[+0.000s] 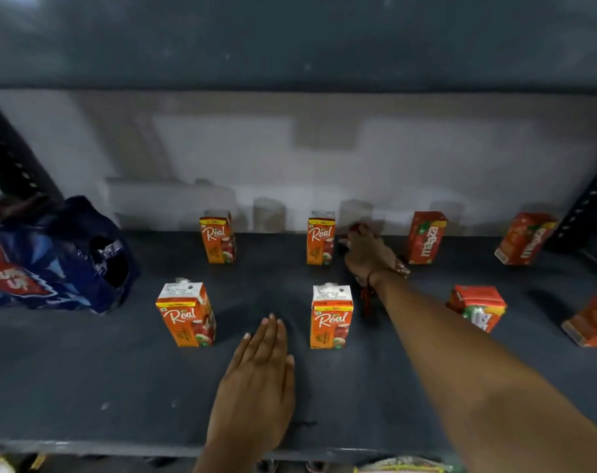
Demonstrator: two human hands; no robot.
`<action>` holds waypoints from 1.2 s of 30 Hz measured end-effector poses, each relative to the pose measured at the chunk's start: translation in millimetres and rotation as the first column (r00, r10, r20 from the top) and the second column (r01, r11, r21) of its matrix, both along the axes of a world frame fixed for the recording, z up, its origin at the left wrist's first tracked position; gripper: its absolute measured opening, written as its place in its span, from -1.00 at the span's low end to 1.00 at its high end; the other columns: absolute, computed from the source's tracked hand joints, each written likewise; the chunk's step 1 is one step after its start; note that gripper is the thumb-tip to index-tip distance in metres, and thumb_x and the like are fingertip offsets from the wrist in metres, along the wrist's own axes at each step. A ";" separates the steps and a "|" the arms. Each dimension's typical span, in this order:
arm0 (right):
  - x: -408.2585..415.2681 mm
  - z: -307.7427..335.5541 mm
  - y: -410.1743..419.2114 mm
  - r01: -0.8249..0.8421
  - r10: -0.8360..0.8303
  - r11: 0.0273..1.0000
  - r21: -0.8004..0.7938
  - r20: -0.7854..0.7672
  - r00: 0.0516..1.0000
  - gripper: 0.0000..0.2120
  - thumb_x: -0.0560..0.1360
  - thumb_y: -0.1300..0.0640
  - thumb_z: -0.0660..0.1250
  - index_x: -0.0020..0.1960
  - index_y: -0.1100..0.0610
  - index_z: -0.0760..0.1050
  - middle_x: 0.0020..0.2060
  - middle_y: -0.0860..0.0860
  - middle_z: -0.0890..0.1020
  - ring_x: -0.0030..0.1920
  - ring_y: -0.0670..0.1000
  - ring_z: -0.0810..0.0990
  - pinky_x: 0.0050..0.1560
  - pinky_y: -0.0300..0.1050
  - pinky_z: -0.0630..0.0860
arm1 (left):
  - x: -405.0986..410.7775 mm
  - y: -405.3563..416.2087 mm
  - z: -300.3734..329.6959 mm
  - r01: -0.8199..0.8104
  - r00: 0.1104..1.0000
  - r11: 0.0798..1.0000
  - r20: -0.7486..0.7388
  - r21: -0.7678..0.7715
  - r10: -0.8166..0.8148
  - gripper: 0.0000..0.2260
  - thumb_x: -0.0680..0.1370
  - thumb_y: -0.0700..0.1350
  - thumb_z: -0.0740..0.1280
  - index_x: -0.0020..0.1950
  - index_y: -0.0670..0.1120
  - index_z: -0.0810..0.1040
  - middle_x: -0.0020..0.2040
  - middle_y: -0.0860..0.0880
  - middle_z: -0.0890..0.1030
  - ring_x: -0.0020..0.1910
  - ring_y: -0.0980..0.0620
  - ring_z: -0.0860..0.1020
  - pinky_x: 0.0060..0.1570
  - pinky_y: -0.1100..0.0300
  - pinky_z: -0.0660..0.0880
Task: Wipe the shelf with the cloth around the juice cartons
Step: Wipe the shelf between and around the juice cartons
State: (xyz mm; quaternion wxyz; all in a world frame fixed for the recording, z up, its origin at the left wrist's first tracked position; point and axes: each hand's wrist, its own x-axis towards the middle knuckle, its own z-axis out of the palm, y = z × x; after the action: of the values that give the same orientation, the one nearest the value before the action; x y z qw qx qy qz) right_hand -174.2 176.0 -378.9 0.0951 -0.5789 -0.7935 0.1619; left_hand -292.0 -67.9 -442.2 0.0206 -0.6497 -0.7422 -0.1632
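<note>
Several orange Real juice cartons stand on the dark shelf (85, 377): two at the back (217, 237) (321, 238) and two nearer (186, 314) (331, 317). Red Maaza cartons (426, 237) (525, 238) (478, 307) stand to the right. My right hand (367, 252) reaches deep between the back Real carton and a Maaza carton, closed on a small reddish cloth (355, 229) that is mostly hidden under the fingers. My left hand (257, 380) lies flat, palm down, on the shelf between the two near Real cartons, holding nothing.
A crumpled blue plastic wrapper (51, 257) sits at the left end of the shelf. Another Maaza carton (594, 322) is cut off at the right edge. A grey wall (290, 158) closes the back, an upper shelf (290, 39) hangs overhead, and slotted uprights (6, 155) flank the sides.
</note>
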 end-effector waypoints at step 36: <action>106.4 22.1 -306.7 0.093 -0.261 0.937 -0.338 -0.494 0.830 -0.32 0.41 0.43 0.32 -0.28 -0.39 0.79 -0.20 -0.42 0.82 -0.02 -0.40 0.78 0.16 -0.43 0.68 | -11.0 -30.7 13.9 0.258 0.966 0.965 0.047 -0.054 -0.255 -0.43 0.54 0.13 -0.32 0.50 -0.09 -0.18 0.51 0.00 -0.17 0.45 0.14 -0.23 0.38 0.21 -0.29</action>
State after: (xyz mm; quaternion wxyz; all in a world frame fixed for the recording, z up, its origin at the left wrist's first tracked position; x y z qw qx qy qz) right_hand -67.8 -130.6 -356.8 0.2366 -0.5907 -0.6443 0.4243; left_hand -303.0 -98.6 -428.3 -0.0350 -0.7372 -0.6567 -0.1551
